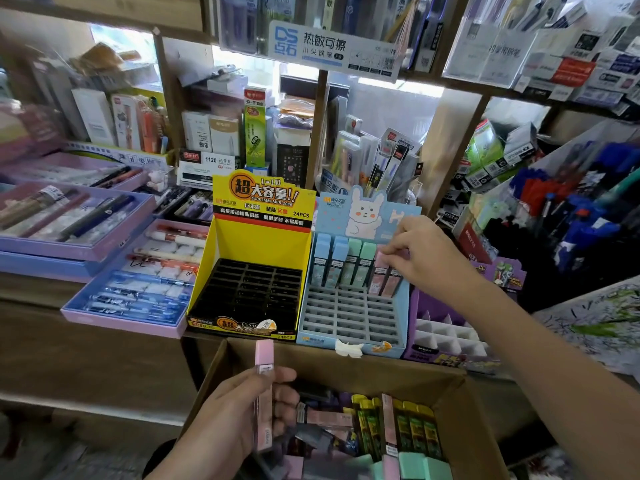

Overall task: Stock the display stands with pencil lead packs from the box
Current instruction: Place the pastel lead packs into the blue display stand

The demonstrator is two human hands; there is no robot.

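Item: slim pink rigid-plastic pencil lead pack point(264, 393). Probably light, stiff and smooth enough to slip; best gripped mid-body. Left hand point(239, 410) grips it upright over brown cardboard box point(346, 362). Right hand point(422, 254) pinches second pink pack point(381, 271), standing in back row of pale-blue rabbit-print display stand point(398, 327).

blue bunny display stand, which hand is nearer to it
Right. The right hand is at the blue stand, pinching a pink pack in its back row. The left hand is below, over the cardboard box, holding a second pink pack.
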